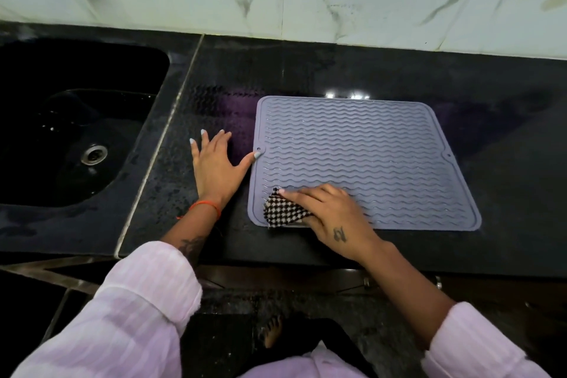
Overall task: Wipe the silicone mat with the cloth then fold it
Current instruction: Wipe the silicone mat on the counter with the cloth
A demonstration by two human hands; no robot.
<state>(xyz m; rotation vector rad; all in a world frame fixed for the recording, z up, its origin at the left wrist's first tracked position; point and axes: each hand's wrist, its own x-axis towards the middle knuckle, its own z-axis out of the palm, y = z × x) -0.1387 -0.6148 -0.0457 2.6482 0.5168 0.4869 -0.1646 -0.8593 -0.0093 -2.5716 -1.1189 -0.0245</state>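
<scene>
Grey silicone mat (pixel 365 163) lies flat on the black table (pixel 506 209), right of the sink (pixel 61 132). Right hand (pixel 334 218) presses the checked cloth (pixel 283 212) onto its near-left corner, fingers fairly straight. Left hand (pixel 216 163) rests spread on the table, thumb touching the mat's left edge.

The left hand (pixel 216 163) lies flat, palm down, with the fingers spread and straight and the thumb stretched out to the right. Its forearm runs back toward the lower left, bare to a rolled pale sleeve (pixel 144 282), with a thin orange thread (pixel 206 205) round the wrist. The right hand (pixel 333 215) reaches in from the lower right, palm down, fingers pointing left and pressing downward, seemingly only slightly bent. Its forearm is bare up to the cuff.
</scene>
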